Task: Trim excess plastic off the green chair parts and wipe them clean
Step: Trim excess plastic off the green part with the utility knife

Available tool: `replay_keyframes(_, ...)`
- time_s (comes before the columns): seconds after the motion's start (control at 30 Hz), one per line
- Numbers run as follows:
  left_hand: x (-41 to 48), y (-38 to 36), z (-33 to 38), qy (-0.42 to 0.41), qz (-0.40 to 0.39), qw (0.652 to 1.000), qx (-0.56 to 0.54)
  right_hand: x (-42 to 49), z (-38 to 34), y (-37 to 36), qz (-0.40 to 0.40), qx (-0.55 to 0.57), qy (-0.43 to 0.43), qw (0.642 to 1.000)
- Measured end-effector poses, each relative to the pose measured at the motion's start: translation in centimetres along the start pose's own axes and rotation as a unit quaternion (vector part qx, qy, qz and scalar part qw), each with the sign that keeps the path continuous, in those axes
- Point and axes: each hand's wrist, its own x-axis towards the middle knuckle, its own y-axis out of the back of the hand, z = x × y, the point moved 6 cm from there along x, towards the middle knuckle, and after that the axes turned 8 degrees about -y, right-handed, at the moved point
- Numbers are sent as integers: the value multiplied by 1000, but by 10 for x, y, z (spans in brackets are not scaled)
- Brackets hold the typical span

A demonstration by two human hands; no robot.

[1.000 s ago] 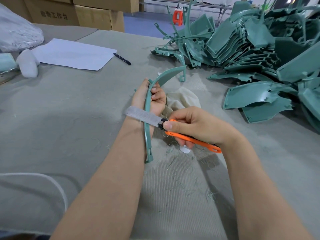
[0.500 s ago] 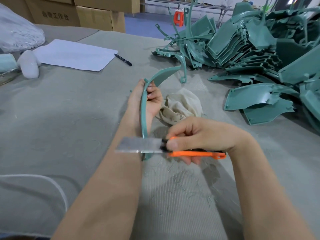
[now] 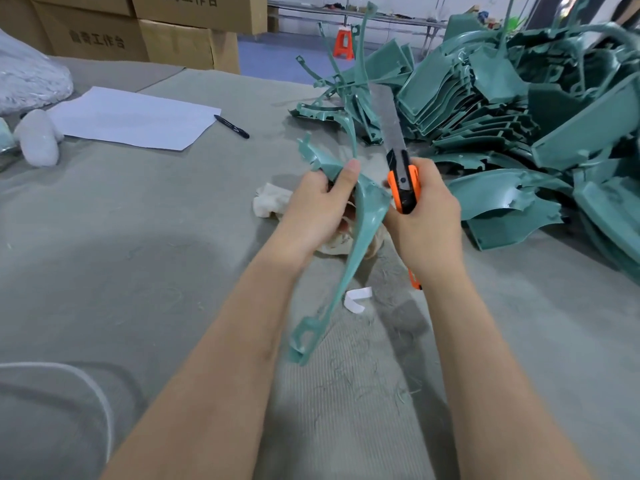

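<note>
Precariously, left hand [image 3: 318, 206] grips a green chair part [image 3: 370, 216], right hand [image 3: 429, 220] a knife [image 3: 401, 188] (long blade bared): one slip could cut fingers.

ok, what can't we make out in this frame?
Head view:
- curved green chair part: motion-blurred, edge finish unreadable.
- rag: mostly behind left hand and the part.
- utility knife: handle middle wrapped by right hand.
- chair-part pile: cut off by right edge.
</note>
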Motion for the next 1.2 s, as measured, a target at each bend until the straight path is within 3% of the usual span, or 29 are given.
replay_keyframes(0.07,0,0,8,-70,3,996,46,2,4,3,25,27,-16,999)
replay_keyframes(0.17,2,-3,13,-133,-16,991,-7,3,6,16,94,103,-37,990)
replay_keyframes(0.23,4,5,12,-155,55,986,14,5,11,27,134,199,-64,969)
replay_keyframes(0.3,4,17,7,-127,139,981,53,8,19,33,130,319,-99,933)
replay_keyframes(0.37,4,25,-5,-46,165,985,0,11,25,27,73,421,-147,892)
replay_keyframes(0.43,6,21,-13,30,122,983,-134,13,28,16,3,473,-196,859)
replay_keyframes(0.57,3,2,-7,77,-14,924,-374,8,23,-5,-156,444,-233,851)
replay_keyframes(0.67,3,4,-8,75,18,915,-395,3,26,-15,-204,425,-268,840)
replay_keyframes(0.8,11,24,-16,12,155,936,-317,7,48,-5,-28,398,-330,855)
replay_keyframes(0.9,14,34,-24,-3,188,956,-227,11,56,11,81,312,-302,897)
replay_keyframes(0.97,14,34,-29,-3,163,976,-142,13,49,15,87,254,-252,930)
replay_keyframes(1.1,12,33,-39,28,65,997,-8,10,23,6,12,127,-145,981)
replay_keyframes(1.2,11,40,-31,30,57,995,-70,6,16,-2,-28,46,-110,993)
